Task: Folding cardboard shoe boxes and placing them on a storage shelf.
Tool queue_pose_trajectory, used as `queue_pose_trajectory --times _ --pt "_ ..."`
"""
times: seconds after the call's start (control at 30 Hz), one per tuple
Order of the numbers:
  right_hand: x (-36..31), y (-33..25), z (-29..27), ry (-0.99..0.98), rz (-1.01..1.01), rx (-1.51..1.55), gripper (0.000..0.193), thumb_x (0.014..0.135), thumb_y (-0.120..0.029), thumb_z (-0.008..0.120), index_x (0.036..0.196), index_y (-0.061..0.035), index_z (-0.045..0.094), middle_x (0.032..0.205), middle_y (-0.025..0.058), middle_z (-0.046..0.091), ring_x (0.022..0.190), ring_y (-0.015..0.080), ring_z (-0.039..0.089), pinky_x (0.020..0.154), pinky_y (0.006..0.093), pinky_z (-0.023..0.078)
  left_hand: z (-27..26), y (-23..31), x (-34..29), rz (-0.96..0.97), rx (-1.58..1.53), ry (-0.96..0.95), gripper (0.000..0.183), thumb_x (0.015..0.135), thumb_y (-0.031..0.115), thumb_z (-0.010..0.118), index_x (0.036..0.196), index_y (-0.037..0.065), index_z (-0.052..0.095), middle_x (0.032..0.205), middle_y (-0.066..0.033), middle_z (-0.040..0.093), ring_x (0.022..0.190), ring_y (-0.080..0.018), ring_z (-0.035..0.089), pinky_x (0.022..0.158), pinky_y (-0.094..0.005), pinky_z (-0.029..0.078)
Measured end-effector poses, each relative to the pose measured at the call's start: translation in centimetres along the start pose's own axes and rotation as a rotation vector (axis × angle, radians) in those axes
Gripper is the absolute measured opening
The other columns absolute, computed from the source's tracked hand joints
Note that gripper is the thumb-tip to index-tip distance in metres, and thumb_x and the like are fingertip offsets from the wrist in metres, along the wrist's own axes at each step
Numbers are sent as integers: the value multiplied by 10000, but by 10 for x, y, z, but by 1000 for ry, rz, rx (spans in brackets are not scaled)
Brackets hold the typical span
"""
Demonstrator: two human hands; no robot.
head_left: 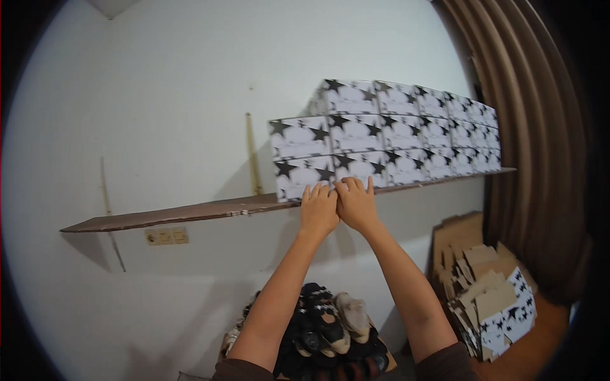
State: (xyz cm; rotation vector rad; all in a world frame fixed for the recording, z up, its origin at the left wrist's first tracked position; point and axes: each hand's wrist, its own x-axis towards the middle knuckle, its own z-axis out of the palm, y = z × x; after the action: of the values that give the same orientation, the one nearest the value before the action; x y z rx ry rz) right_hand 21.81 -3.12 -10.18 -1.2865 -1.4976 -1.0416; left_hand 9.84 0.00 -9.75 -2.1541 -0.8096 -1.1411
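Both my arms reach up to a wall shelf [184, 214] with stacked white boxes [356, 132] printed with black stars. My left hand [319, 209] rests its outstretched fingers against the lower front of the leftmost bottom box [304, 174]. Close beside it, my right hand [356, 202] lies with its fingers spread on the neighbouring bottom box [359, 166]. The two hands touch or nearly touch at the thumbs, and neither grips anything. Three layers make up the stack; the top one sits set in from the left end.
Below the shelf, several shoes [327, 324] lie piled between my forearms. Flattened cardboard [486, 286] leans at the lower right beside a brown curtain [530, 114]. Wall switches [166, 236] sit under the shelf's left part, and a yellowish bracket [253, 155] stands above it.
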Motion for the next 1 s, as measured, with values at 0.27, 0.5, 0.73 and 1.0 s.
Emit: queue_pose_trajectory --times 0.27,0.5,0.73,1.0 --pt "-147 103 -108 -301 312 -210 266 806 -131 536 1068 -122 578 1009 62 607 1022 260 546 1027 554 260 61 191 -51 257 -307 143 262 719 17 572 979 41 597 1049 -82 585 1076 -244 515 1010 -464 321" --pt "-341 194 -223 -334 552 -400 191 832 -183 485 955 -88 594 903 112 630 916 301 583 966 546 326 114 399 -144 316 -793 -188 227 764 66 545 987 57 587 950 -89 619 969 -250 561 931 -414 367" --pt "-532 225 -338 -690 971 -414 188 862 -214 452 866 -61 562 888 150 634 876 355 590 943 594 307 134 583 -292 297 -1101 -529 194 732 66 568 923 35 558 814 -141 628 827 -338 598 697 -460 451" --pt "-630 265 -413 -531 1272 -273 359 906 -295 434 1130 -29 527 1133 201 573 1083 351 528 979 513 332 116 689 -334 342 -1203 -789 797 702 29 586 1416 153 255 1422 -256 231 1136 -451 454 926 -486 411"
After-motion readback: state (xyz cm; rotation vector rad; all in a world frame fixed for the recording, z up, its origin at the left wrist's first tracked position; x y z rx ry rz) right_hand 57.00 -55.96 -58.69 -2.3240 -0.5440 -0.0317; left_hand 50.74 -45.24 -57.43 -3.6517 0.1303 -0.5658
